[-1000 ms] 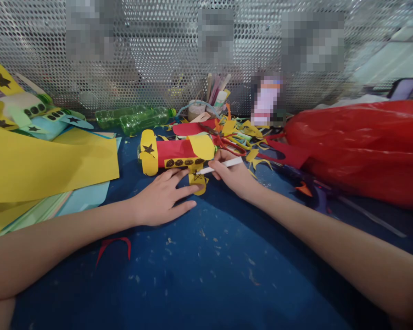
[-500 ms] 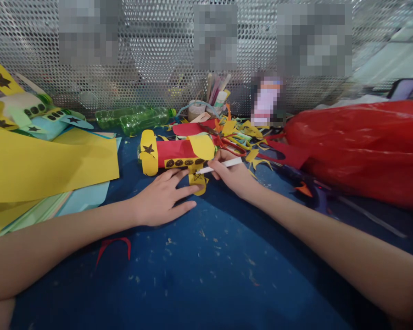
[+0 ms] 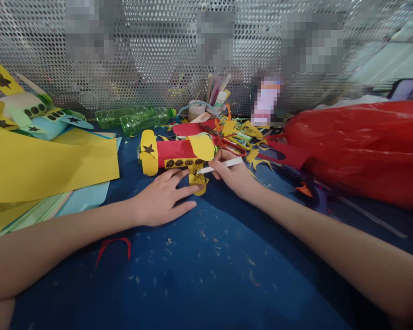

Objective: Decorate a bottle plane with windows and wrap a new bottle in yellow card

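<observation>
A toy plane [image 3: 175, 151], made of a bottle wrapped in red and yellow paper, lies on its side on the blue table. Black ovals run along its side, and a filled black star marks the yellow strip at its left end. From its near side a yellow paper wing [image 3: 198, 185] sticks out towards me, bearing a star outline. My left hand [image 3: 165, 197] lies flat with fingers spread, fingertips on the wing and against the body. In my right hand [image 3: 232, 174] is a white marker [image 3: 223, 165], its tip at the star.
Yellow and pale paper sheets [image 3: 51, 165] are stacked at left, below finished paper planes [image 3: 37, 110]. Green bottles [image 3: 147, 119], scissors [image 3: 234, 146] and paper scraps lie behind. A red plastic bag [image 3: 361, 151] and a glue gun [image 3: 316, 195] are at right.
The marker tip has shifted very slightly at the star on the wing. My left hand and the toy plane have stayed in place.
</observation>
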Demonstrator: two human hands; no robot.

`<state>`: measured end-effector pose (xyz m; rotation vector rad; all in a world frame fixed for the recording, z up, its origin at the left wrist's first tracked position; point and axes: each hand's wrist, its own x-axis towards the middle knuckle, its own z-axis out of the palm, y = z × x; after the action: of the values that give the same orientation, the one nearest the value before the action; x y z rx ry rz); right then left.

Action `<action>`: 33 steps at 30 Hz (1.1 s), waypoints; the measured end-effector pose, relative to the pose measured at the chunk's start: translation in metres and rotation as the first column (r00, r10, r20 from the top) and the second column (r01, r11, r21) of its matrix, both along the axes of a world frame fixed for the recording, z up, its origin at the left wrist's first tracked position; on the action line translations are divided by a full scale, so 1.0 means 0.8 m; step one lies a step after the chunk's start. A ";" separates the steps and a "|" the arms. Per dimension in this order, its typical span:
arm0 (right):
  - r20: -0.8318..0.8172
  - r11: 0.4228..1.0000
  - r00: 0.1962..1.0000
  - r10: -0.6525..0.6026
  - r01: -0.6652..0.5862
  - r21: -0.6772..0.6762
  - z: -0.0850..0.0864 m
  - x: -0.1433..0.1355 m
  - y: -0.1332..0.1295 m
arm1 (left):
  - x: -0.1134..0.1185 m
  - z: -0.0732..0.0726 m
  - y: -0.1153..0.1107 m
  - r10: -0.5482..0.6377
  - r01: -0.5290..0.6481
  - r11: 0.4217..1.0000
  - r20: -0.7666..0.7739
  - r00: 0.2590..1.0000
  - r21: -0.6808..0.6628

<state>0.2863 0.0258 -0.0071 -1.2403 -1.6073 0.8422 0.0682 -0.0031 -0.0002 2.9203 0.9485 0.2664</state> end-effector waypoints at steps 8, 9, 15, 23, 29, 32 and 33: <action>-0.041 0.999 0.998 -0.038 0.037 -0.021 0.001 -0.001 0.001 | 0.000 -0.001 0.001 0.000 0.000 1.000 0.000 1.000 -0.010; -0.054 0.999 0.997 -0.051 0.050 -0.018 0.001 -0.001 0.001 | 0.000 -0.001 0.001 -0.002 0.002 1.000 0.001 1.000 -0.008; -0.035 0.996 0.995 -0.094 0.093 -0.017 -0.001 0.002 0.001 | 0.000 -0.002 0.001 -0.001 0.001 1.000 -0.004 1.000 -0.001; -0.034 0.997 0.997 -0.071 0.070 -0.019 0.000 0.000 0.001 | 0.001 -0.001 0.000 0.003 -0.003 1.000 -0.006 1.000 0.007; -0.036 0.999 0.998 -0.048 0.047 -0.017 0.000 0.000 0.001 | 0.000 -0.001 0.002 0.001 -0.001 1.000 0.001 1.000 -0.004; -0.026 0.999 0.999 -0.047 0.046 -0.018 0.002 -0.001 0.000 | -0.001 -0.001 0.002 0.004 -0.004 1.000 -0.003 1.000 -0.010; -0.024 0.999 0.998 -0.050 0.049 -0.020 0.003 -0.001 0.000 | -0.001 -0.001 0.001 0.005 -0.005 1.000 -0.005 1.000 -0.011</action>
<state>0.2854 0.0259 -0.0047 -1.2738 -1.5460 0.8409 0.0677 -0.0019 -0.0014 2.9107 0.9554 0.2537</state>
